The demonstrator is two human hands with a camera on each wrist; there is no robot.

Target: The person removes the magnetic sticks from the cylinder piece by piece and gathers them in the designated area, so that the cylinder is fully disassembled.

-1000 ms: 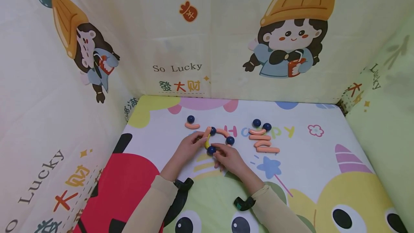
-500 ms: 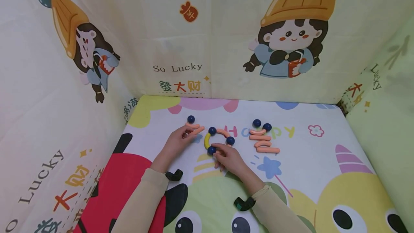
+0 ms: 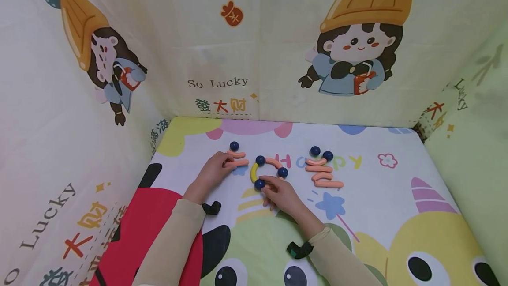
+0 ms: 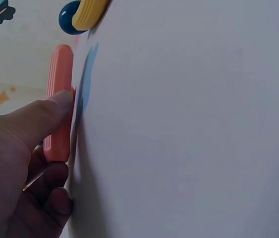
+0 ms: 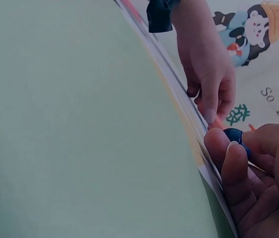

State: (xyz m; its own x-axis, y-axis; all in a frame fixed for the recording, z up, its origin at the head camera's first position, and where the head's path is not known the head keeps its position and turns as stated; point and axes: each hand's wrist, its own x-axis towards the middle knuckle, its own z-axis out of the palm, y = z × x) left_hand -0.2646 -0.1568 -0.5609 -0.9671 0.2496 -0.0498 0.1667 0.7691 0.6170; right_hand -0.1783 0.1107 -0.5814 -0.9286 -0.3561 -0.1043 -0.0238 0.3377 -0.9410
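In the head view, my left hand (image 3: 212, 173) pinches a straight salmon-pink rod (image 4: 59, 64) at the left, with the thumb lying over it in the left wrist view. Just beyond that rod lie a curved pink rod (image 3: 237, 155) and a dark blue ball (image 3: 234, 146). My right hand (image 3: 283, 194) pinches the near blue ball (image 5: 234, 134) of a ring in the middle. The ring joins blue balls with a yellow curved rod (image 3: 254, 173) and a pink curved rod (image 3: 273, 162); its near right part is hidden by my right fingers.
To the right lie two blue balls (image 3: 315, 150) and several pink rods (image 3: 319, 169), straight and curved, in a loose column. The cartoon-printed tabletop (image 3: 381, 189) is bordered by printed cloth walls (image 3: 278, 56) at the back and both sides.
My left hand has moved left from the ring with the straight pink rod, leaving the yellow rod uncovered. That rod now lies just below the curved one. My right hand stays put.
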